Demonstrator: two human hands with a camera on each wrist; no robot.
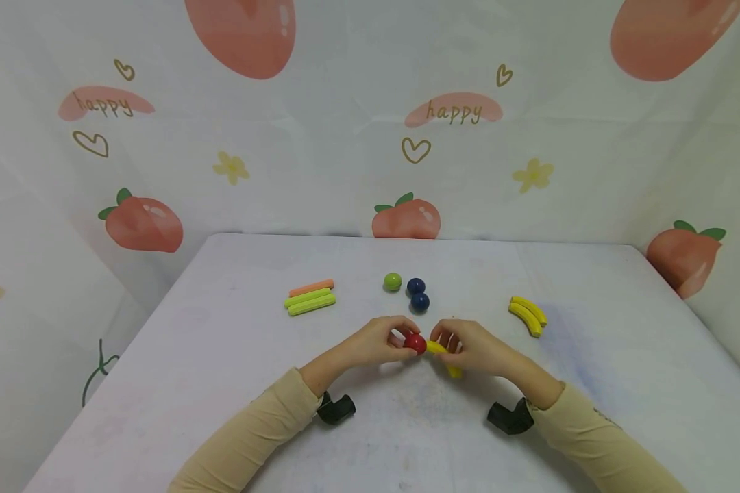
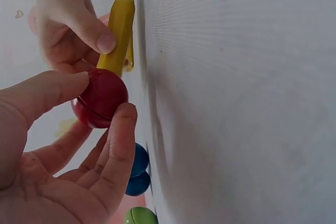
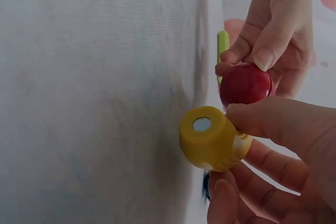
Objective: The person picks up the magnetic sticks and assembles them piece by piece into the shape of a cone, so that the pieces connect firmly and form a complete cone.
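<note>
Between thumb and fingertips, my left hand (image 1: 382,340) pinches a shiny red ball (image 1: 415,344). My right hand (image 1: 476,346) grips a curved yellow magnetic rod (image 1: 438,347) the same way. One end of the rod meets the ball in the left wrist view. A round silvery disc (image 3: 202,124) is set in the rod's other end, as the right wrist view shows. Both pieces are held close over the front middle of the white table (image 1: 401,438).
Beyond the hands are two dark blue balls (image 1: 420,302) and a green ball (image 1: 392,281). Two yellow-green sticks (image 1: 311,305) and an orange stick (image 1: 311,287) lie on the left. Two more curved yellow rods (image 1: 526,319) lie on the right.
</note>
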